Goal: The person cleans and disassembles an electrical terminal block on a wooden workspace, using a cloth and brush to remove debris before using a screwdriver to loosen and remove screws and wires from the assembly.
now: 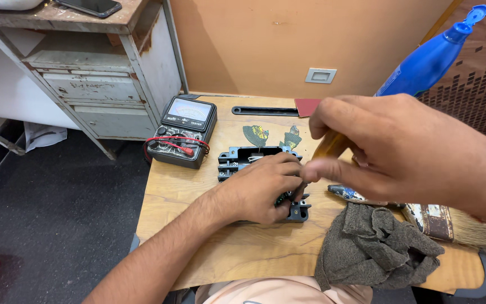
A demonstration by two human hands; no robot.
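My left hand rests on a black plastic electrical part lying on the small wooden table and covers most of it. Fingers are curled over its middle, pressing it down. My right hand hovers close to the camera, above and right of the part. Its fingers are closed around an orange tool handle; the tool's tip is hidden behind my hands. The thumb of the right hand nearly meets the left hand's knuckles.
A black analog multimeter with red leads sits at the table's back left. A grey rag, a brush, small dark parts, a black bar and a blue spray bottle are around. A worn metal cabinet stands left.
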